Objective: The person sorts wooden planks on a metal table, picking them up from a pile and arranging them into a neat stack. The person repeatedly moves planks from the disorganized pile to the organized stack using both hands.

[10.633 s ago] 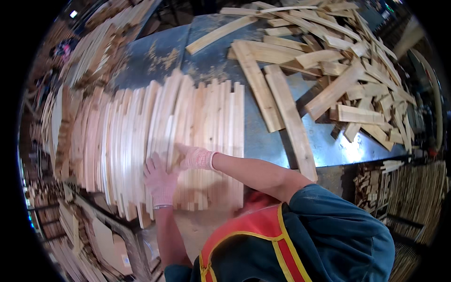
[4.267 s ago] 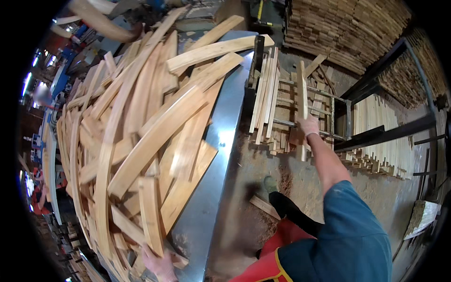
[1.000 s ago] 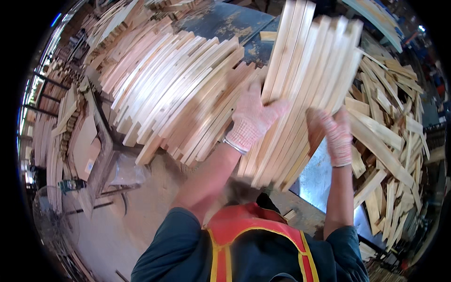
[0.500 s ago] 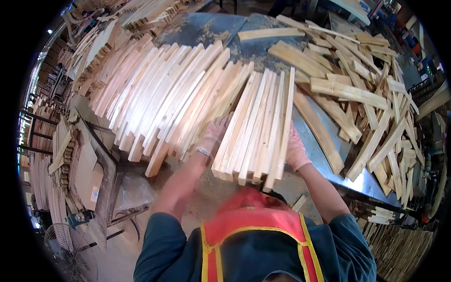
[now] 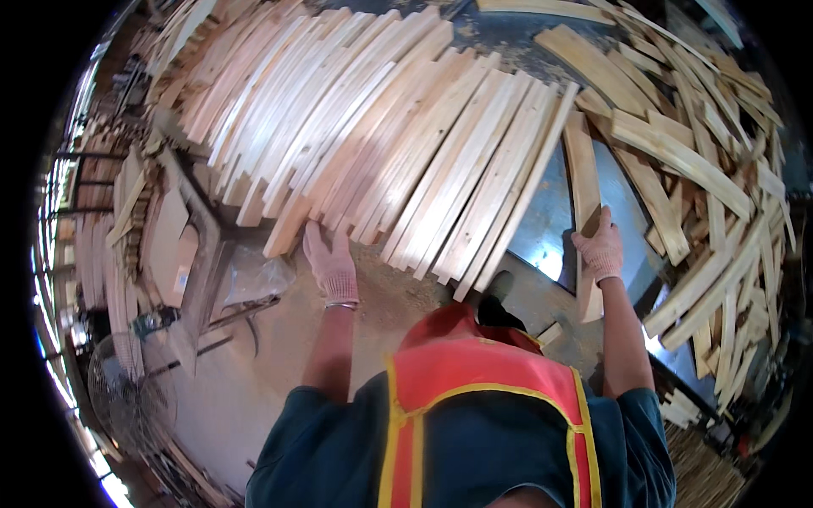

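A long row of pale wooden strips (image 5: 364,127) lies side by side on the metal table. At the near ends of those strips is my left hand (image 5: 332,267), in a pale pink knit glove, its fingers stretched out and touching the wood. My right hand (image 5: 601,251), gloved alike, grips the right edge of a wooden board (image 5: 585,190) to the right of the row. That board is slightly curved, and its near end sticks out past the table edge.
On the right, a loose heap of wooden boards (image 5: 677,161) covers the table. Bare metal tabletop (image 5: 542,224) shows between row and board. A wire-cage fan (image 5: 127,385) stands at lower left, near a clear plastic bag (image 5: 258,279). Sawdust lies on the floor.
Both hands have let go of the group of strips, which now lies against the row. My left hand has moved left to the strip ends; my right hand has moved right onto the board.
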